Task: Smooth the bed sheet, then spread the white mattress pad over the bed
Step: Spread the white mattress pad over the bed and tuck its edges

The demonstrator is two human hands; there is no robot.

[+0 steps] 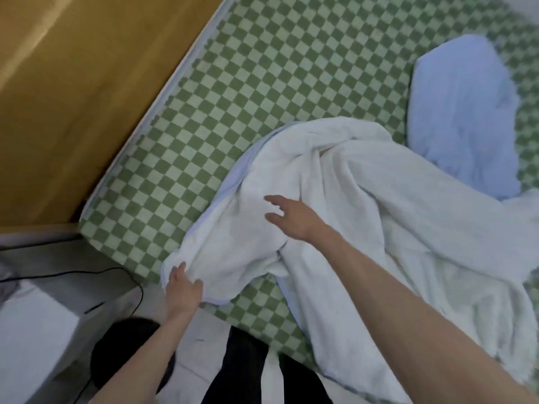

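A green and white checked bed sheet [262, 83] covers the bed. The white mattress pad [379, 214] lies bunched and folded across the near right part of the bed, with a pale blue edge showing. My left hand [183, 287] grips the pad's near left corner at the bed's edge. My right hand [291, 217] reaches over the pad's middle with fingers spread and straight, just above or touching the fabric.
A pale blue pillow [460, 118] lies at the far right of the bed. A wooden panel [87, 83] runs along the bed's left side. A grey unit [43, 316] with a black cable [122, 275] stands at the near left.
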